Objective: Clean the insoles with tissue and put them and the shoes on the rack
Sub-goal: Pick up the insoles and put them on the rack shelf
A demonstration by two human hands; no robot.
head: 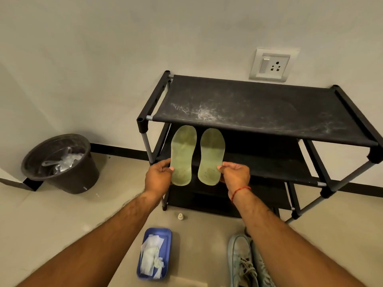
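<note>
Insoles (183,155) of pale green, two of them, are held side by side and apart at the front of a black rack (259,108), their toe ends tucked just under the front edge of its dusty top shelf and their heels towards the person; whether they are set down on the middle shelf (269,162) cannot be told. The left insole (182,141) is pinched at its outer edge, near the heel, between thumb and curled fingers of the left hand (157,175), and the right insole (212,150) is pinched the same way by the right hand (235,175). A dark round bin (68,179) is seen on the floor well to the left of the rack, with clear plastic inside; a small pale mark low on its wall is too small to be read. A pair of grey-green laced shoes (240,264) is seen on the floor by the right forearm. A blue tray (159,233) lies between the forearms, and crumpled white tissue (150,257) is held in it. A white switch and socket plate (271,65) is fixed on the wall above the rack, unlettered as far as can be seen. A red thread (240,191) is worn round the right wrist. A small white cap (180,216) stands on the floor between tray and rack.
</note>
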